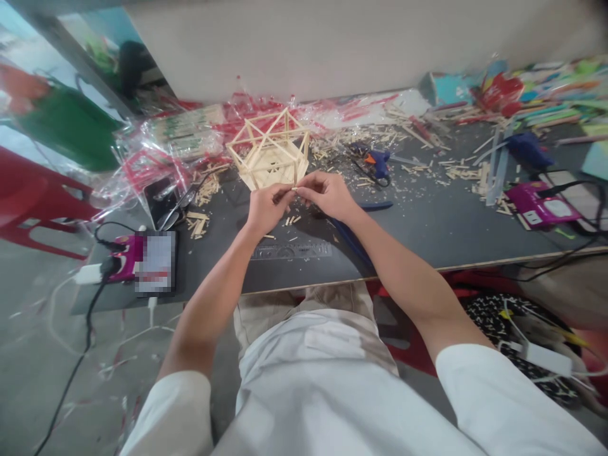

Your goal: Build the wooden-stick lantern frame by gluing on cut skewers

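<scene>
Remotely, I have the bare left hand (269,206) and right hand (329,195) finger-pinching a short, pale wooden stick (295,189) by the pale, polygonal wooden-stick frame (259,159), where light, even pressure should steady the piece.

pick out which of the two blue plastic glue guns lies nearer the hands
The blue plastic glue gun with the orange tip, lying beyond the right hand; the other, a darker blue glue gun, lies far right
</scene>
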